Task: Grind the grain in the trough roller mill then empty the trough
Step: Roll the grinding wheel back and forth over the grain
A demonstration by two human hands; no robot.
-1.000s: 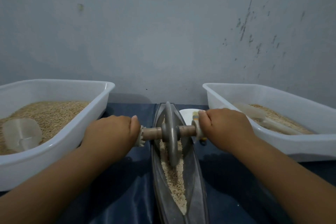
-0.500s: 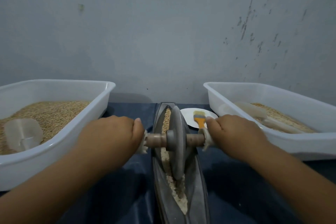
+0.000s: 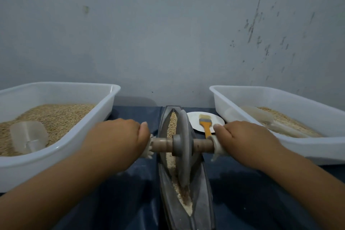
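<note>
A grey metal trough [image 3: 202, 190] runs away from me down the middle of the dark blue table. Pale grain [image 3: 172, 123] lies along its groove, finer and lighter near me. A grey roller wheel [image 3: 183, 147] stands upright in the trough on a wooden axle [image 3: 161, 144]. My left hand [image 3: 115, 140] grips the axle's left end and my right hand [image 3: 244, 140] grips its right end, both over whitish frilled collars. The handle ends are hidden inside my fists.
A white tub [image 3: 78, 142] at the left holds whole grain and a clear scoop [image 3: 28, 136]. A second white tub [image 3: 306, 147] at the right holds some grain and another clear scoop [image 3: 261, 117]. Behind the trough a white plate [image 3: 194, 119] carries an orange brush [image 3: 205, 125]. A grey wall stands close behind.
Both hands have drawn the roller toward me along the trough, uncovering grain at the far end and the brush on the plate.
</note>
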